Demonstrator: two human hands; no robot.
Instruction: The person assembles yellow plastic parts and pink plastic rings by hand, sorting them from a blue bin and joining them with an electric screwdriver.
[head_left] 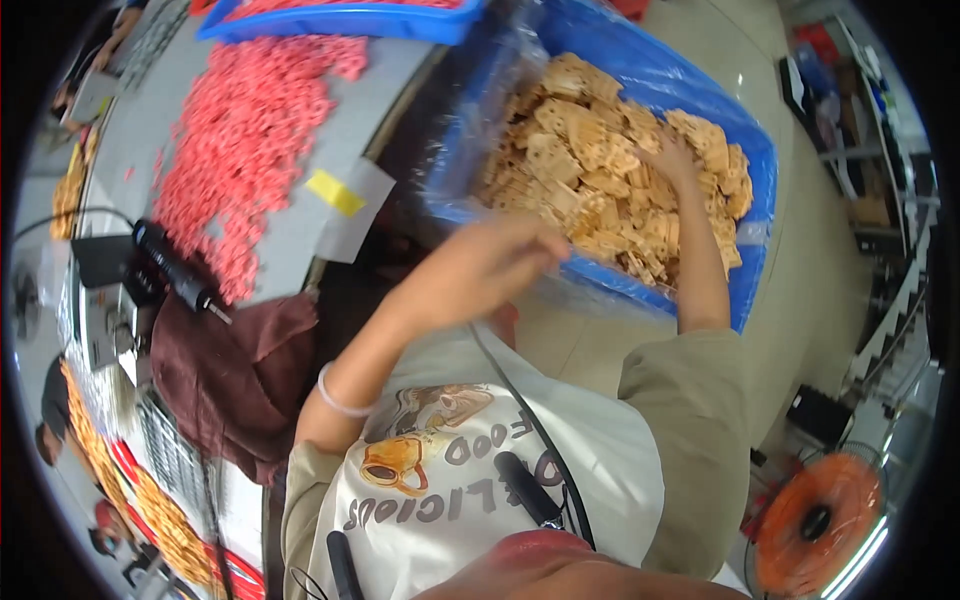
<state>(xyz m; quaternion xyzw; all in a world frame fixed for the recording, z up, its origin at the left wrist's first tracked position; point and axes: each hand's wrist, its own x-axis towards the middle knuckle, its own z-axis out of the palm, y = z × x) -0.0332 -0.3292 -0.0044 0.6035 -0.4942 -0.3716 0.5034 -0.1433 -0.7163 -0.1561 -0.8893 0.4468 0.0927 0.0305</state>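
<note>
A large blue bin [755,215] lined with clear plastic stands in front of me, heaped with flat tan pieces [565,140] that have small holes and notched edges. Deep in the right part of the heap, my right hand [672,160] touches the pieces; its fingers look apart, though their tips are partly lost among them. My left hand [500,255] is above the bin's near left edge, smeared by motion. Its fingers are too blurred to show whether they hold anything.
Left of the bin, a grey table [345,95] bears a spread of small pink-red pieces [255,130]. A blue tray [340,22] sits at its far end. A black electric screwdriver [175,265] and a maroon cloth [235,375] lie nearer. An orange fan [815,520] stands at lower right.
</note>
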